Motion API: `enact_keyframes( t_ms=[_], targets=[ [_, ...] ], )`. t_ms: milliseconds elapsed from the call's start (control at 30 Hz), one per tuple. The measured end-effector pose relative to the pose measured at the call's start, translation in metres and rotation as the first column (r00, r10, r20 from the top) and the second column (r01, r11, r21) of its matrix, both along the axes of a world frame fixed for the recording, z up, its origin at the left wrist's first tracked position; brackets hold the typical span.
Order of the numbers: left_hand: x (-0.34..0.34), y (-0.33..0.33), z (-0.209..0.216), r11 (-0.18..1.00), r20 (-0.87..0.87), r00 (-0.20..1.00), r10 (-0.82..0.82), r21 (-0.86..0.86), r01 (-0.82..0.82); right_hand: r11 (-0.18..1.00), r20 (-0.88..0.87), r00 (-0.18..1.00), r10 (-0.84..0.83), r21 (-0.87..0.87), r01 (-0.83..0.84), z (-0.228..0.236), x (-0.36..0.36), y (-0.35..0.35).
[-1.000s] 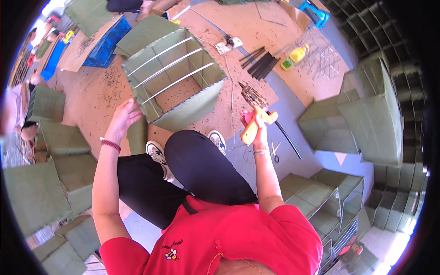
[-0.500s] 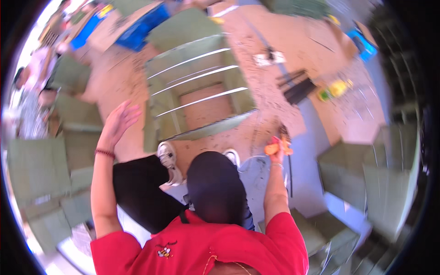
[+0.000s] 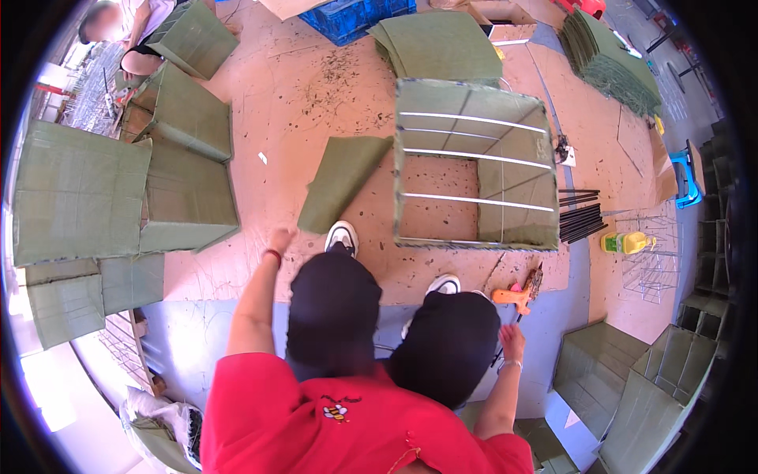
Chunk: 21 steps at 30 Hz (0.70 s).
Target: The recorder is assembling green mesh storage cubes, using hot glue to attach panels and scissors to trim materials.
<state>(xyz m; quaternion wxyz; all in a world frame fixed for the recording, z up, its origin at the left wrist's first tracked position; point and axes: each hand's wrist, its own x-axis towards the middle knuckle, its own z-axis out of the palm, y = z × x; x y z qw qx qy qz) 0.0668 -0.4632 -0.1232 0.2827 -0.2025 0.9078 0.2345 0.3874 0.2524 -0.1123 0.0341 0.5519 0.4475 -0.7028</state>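
Observation:
A box frame covered in green cloth (image 3: 513,209), with white bars across its open side, stands on the floor in front of me. Beside it on the left lies a folded green sheet (image 3: 338,178). My left hand (image 3: 282,238) is near that sheet and my left shoe, apart from both, with fingers loosely apart and nothing visible in them. An orange glue gun (image 3: 512,297) with a dark nozzle lies on the floor near the box's front right corner. Just below it, my right hand (image 3: 512,344) is empty, its fingers loosely bent and apart.
Black rods (image 3: 580,223) and a yellow bottle (image 3: 628,242) lie right of the box, near wire frames (image 3: 651,265). Green boxes (image 3: 79,193) line the left, where another person (image 3: 142,20) sits. Stacked green sheets (image 3: 608,63) and a blue crate (image 3: 355,17) are farther off.
My right hand has let go of the glue gun, which now lies on the floor. My left hand has come down nearer my knee. The view has shifted, placing the box farther right.

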Motion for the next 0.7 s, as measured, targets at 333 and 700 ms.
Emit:
enact_keyframes(
  t_ms=[333, 700],
  targets=[
    [-0.011, 0.087, -0.067, 0.728, -0.029, 0.786, 0.617, 0.400, -0.557, 0.997, 0.142, 0.988, -0.060, 0.060, 0.052, 0.093, 0.069, -0.045],
    [-0.086, 0.094, 0.277, 0.534, -0.473, 0.599, 0.646, 0.841, 0.089, 0.799, -0.177, 0.953, 0.246, 0.594, -0.096, 0.211, -0.050, -0.054]
  ],
)
